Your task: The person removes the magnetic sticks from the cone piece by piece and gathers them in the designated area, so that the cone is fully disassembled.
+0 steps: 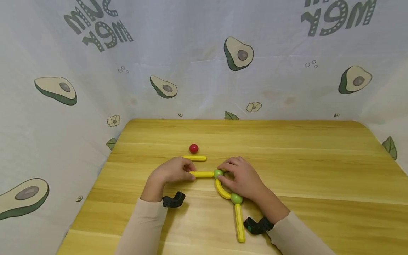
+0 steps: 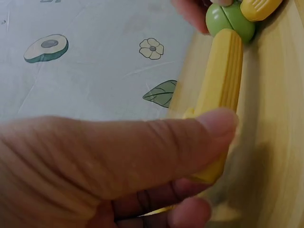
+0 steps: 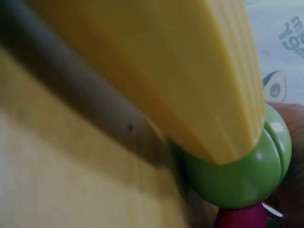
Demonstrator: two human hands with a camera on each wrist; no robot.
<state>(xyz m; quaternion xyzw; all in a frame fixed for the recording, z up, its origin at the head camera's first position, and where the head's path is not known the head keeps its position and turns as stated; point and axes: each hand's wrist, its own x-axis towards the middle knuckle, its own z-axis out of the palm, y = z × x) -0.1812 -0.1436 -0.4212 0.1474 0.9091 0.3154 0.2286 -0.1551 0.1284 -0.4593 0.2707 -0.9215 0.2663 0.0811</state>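
My left hand (image 1: 173,170) pinches a yellow ridged rod (image 1: 204,174) near its outer end. In the left wrist view, the thumb (image 2: 180,142) lies across the rod, with fingers curled below. The rod's other end meets a green ball (image 1: 218,173) with a seam round it. Thumb and fingertips of my right hand (image 1: 242,177) grip that ball. From it a curved yellow piece (image 1: 222,190) runs to a second green ball (image 1: 236,198), which carries another straight yellow rod (image 1: 239,223). A seamed green ball (image 3: 232,178) fills part of the right wrist view.
Beyond my left hand lies a loose yellow rod (image 1: 199,158), partly hidden by the hand. A red ball (image 1: 193,148) sits just behind it. The wooden table (image 1: 302,148) meets a printed curtain (image 1: 197,63) at its back and sides.
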